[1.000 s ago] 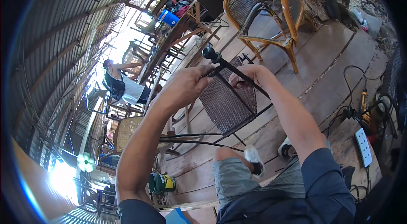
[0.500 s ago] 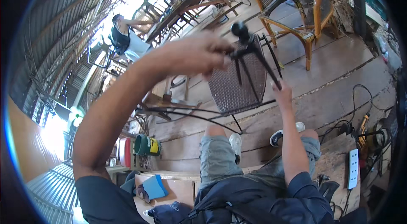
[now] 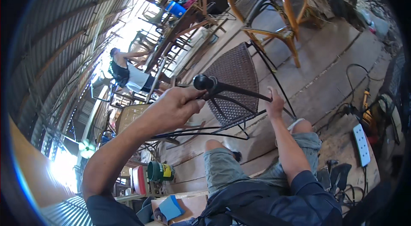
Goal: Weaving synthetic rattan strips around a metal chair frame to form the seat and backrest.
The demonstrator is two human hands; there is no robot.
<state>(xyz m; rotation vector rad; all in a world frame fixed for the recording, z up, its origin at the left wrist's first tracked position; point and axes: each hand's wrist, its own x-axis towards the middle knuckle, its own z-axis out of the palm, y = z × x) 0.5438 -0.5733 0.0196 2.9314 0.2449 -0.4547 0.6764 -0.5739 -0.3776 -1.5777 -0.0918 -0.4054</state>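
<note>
A black metal chair frame with a brown woven panel [image 3: 237, 82] is tilted in front of my knees. One of its tubes ends in a round black knob [image 3: 200, 82], raised toward me. Beside that knob, my left hand [image 3: 177, 108] is closed in a pinch, thumb against fingers; what lies between them is too small to make out. My right hand [image 3: 275, 102] is wrapped round the black tube farther along, to the right of the panel. Thin curved black rods of the frame extend to the left under my left forearm.
A rattan armchair [image 3: 274, 33] stands ahead on the plank floor. At right are a white power strip [image 3: 361, 144], cables and a yellow-orange tool [image 3: 366, 106]. A green bucket [image 3: 159, 171] stands lower left. Another person [image 3: 128, 72] is at a long table with chairs, far left.
The knob end of the chair has swung left and down toward me. My left hand has moved down and left, its fingers now pinched beside the knob. My right hand stays on the tube.
</note>
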